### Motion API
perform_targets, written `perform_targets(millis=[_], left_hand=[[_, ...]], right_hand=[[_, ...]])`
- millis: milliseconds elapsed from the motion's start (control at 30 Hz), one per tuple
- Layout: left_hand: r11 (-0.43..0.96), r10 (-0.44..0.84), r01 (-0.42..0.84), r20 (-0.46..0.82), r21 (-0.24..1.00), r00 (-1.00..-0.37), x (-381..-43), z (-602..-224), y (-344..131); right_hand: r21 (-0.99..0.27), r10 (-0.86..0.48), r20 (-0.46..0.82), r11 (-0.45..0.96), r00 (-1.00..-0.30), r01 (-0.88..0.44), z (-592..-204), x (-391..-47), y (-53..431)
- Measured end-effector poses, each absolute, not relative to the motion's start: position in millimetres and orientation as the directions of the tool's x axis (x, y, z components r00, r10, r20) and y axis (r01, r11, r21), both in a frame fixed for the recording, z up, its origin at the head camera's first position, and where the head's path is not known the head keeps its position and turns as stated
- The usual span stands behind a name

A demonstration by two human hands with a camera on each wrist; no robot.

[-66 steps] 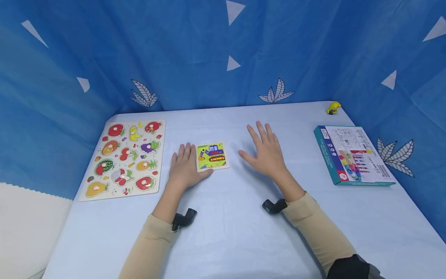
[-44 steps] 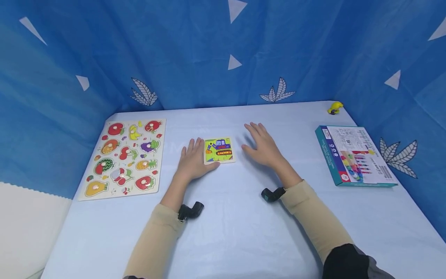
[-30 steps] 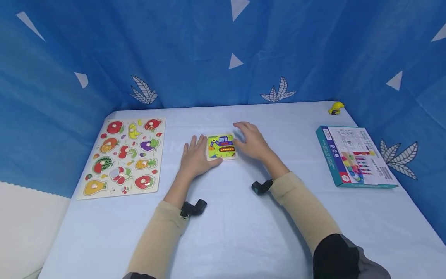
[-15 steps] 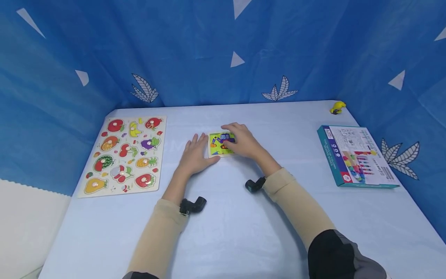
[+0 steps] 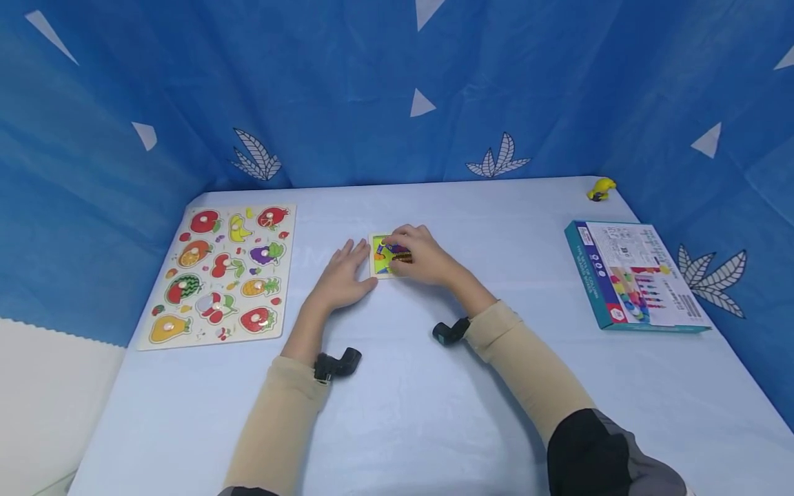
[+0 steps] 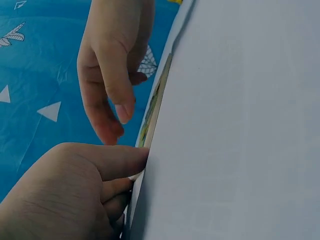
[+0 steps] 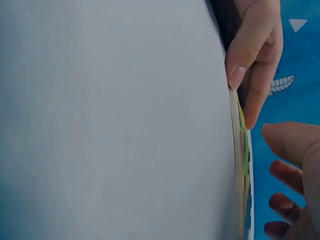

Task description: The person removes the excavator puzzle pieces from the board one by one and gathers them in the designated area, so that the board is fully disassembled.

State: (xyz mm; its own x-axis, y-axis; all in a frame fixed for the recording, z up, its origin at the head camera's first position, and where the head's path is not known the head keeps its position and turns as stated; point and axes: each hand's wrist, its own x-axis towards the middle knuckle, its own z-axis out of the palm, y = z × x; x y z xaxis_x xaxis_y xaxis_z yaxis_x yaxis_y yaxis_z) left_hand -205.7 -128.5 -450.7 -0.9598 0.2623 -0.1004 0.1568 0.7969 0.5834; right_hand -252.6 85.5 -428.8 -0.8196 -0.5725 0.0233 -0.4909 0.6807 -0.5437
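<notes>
A small square puzzle board [image 5: 380,267] with a yellow-green excavator picture lies mid-table. My left hand [image 5: 341,277] rests on the table at its left side, fingers straight; its thumb is at the board's near left corner. Bent over the board's right part is my right hand [image 5: 424,258], hiding some of the picture. In the left wrist view, the right hand [image 6: 112,65] has its thumb and fingers above the thin board edge [image 6: 157,102], apart from it. The right wrist view shows the left hand [image 7: 257,45] touching the board's end. No piece shows between the right fingers.
A large fruit peg puzzle [image 5: 217,282] lies on the left of the table. On the right is a teal-edged flat box [image 5: 639,275]. A small yellow toy [image 5: 602,189] sits at the far right corner. A blue curtain [image 5: 347,89] closes off the back and sides.
The left hand and the puzzle board have shifted right and away from me. The right hand has swung left from beside the board to over it, its fingers bending.
</notes>
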Motion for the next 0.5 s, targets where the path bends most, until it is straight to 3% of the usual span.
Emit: perform_targets(millis=[500], left_hand=[[0.821, 0.257, 0.167, -0.092, 0.545, -0.962, -203.9, -454.8, -128.1]], right_hand=[[-0.476, -0.606, -0.022, 0.706, -0.795, -0.525, -436.8, -248.7, 75.7]])
